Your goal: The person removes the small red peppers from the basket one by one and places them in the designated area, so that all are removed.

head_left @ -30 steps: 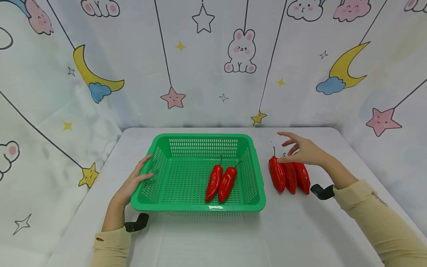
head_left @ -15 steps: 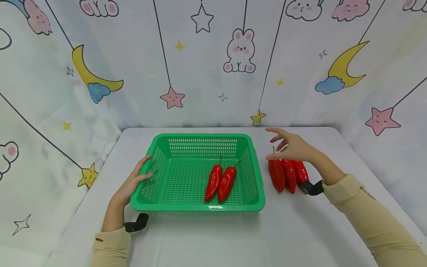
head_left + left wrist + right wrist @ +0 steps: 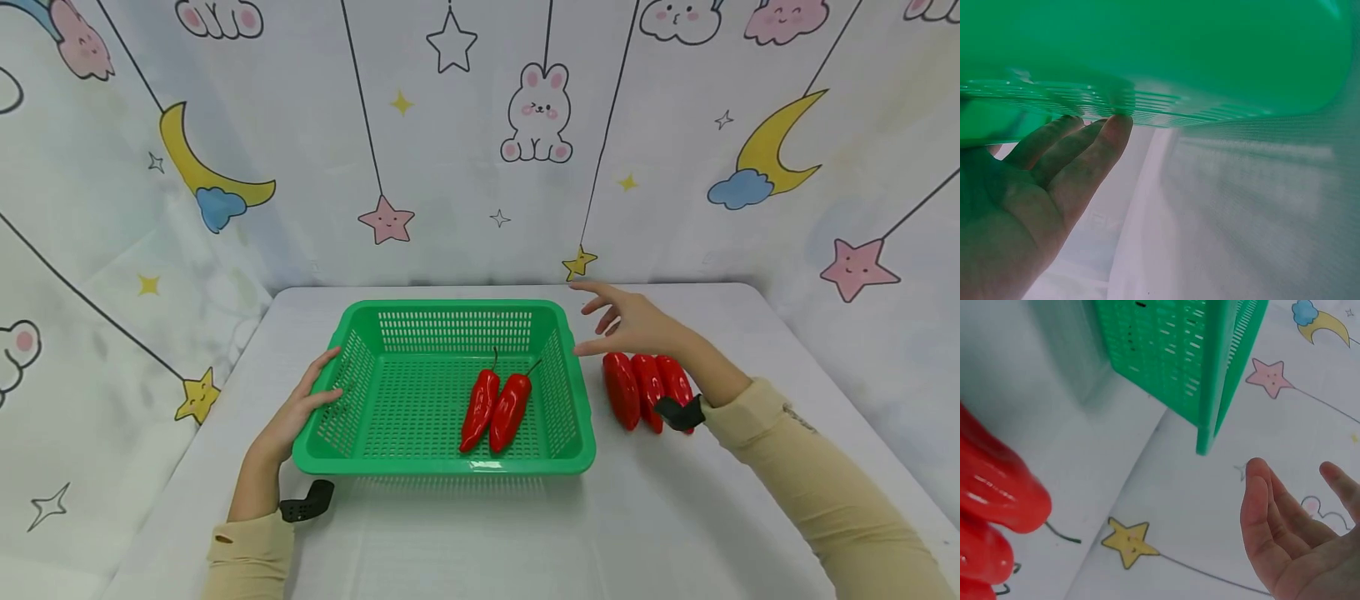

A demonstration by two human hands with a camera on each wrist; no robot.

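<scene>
A green plastic basket (image 3: pixel 442 468) stands on the table with two red chili peppers (image 3: pixel 495 412) lying inside it, toward its right. My left hand (image 3: pixel 292 412) grips the basket's left side, thumb over the rim. In the left wrist view its fingers (image 3: pixel 1088 159) lie against the basket's slotted outer wall. My right hand (image 3: pixel 626 325) holds nothing; thumb and fingers are spread apart near the basket's right rim. Three more red chili peppers (image 3: pixel 621 396) lie side by side under the right forearm, their stems hidden in the head view but partly showing in the right wrist view.
A white cloth covers the table (image 3: pixel 465 542). Behind it hangs a backdrop (image 3: pixel 465 167) printed with stars, moons and a rabbit. Black cameras are strapped to both wrists, the right camera (image 3: pixel 678 412) overlapping the rightmost pepper in the head view.
My right hand has moved left, from over the three chili peppers to the basket's right rim, its fingers still apart. The left hand, basket and peppers have stayed put.
</scene>
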